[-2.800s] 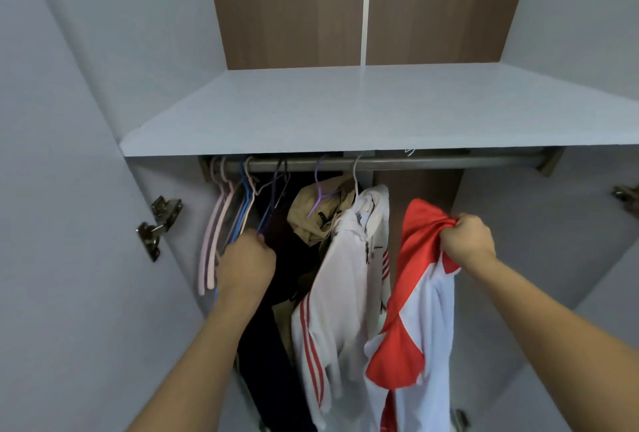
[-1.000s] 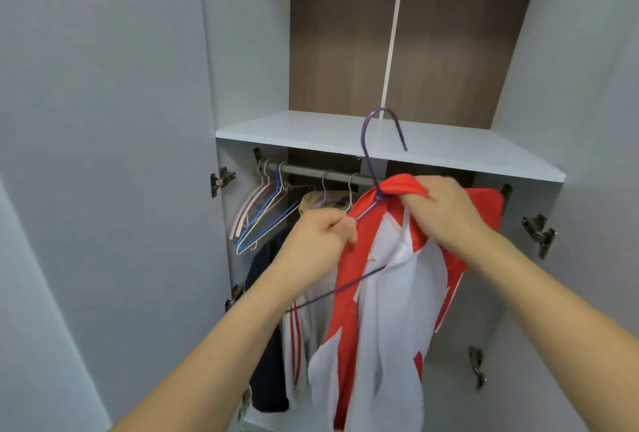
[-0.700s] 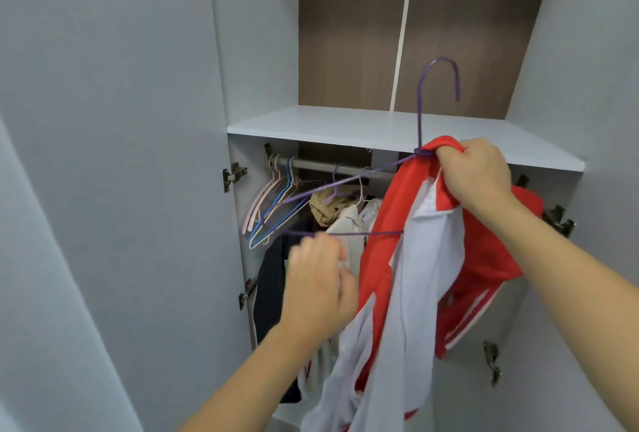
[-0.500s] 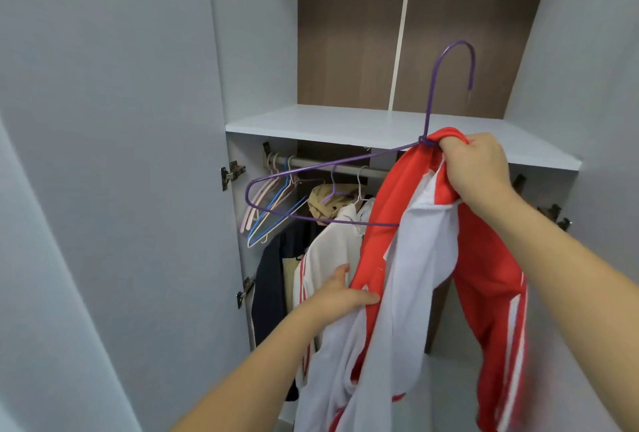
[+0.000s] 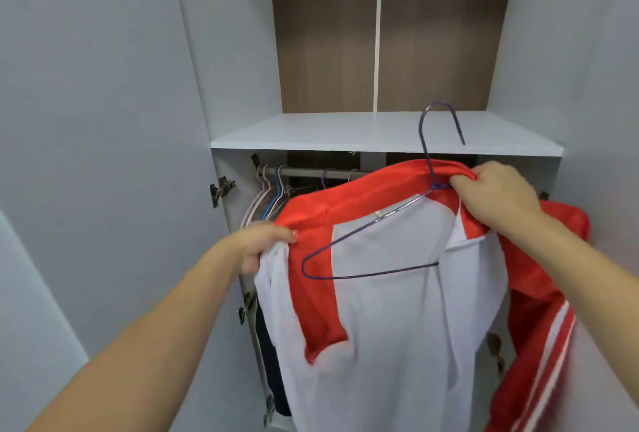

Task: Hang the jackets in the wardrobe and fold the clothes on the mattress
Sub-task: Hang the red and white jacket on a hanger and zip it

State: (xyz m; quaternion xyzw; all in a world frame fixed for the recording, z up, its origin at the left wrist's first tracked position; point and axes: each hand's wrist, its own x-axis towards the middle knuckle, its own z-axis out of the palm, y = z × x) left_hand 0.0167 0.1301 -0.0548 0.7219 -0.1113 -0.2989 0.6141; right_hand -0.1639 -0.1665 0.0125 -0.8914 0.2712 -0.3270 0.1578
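While the right hand (image 5: 494, 196) grips the jacket (image 5: 380, 293) collar and the purple hanger (image 5: 377, 224) neck, the left hand (image 5: 262, 245) clutches its shoulder before the open wardrobe (image 5: 380, 134), whose rail (image 5: 311, 173) carries spare hangers (image 5: 269, 196) and dark clothes (image 5: 273, 362).

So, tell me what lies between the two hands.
In the head view, the jacket's red collar and the purple hanger span from left hand to right hand.

This was a home, likely a bedroom: an open grey wardrobe (image 5: 103, 120) with a shelf (image 5: 345, 134), a hanging rail (image 5: 311, 173) carrying wire hangers (image 5: 273, 196) (several empty), and clothes below.
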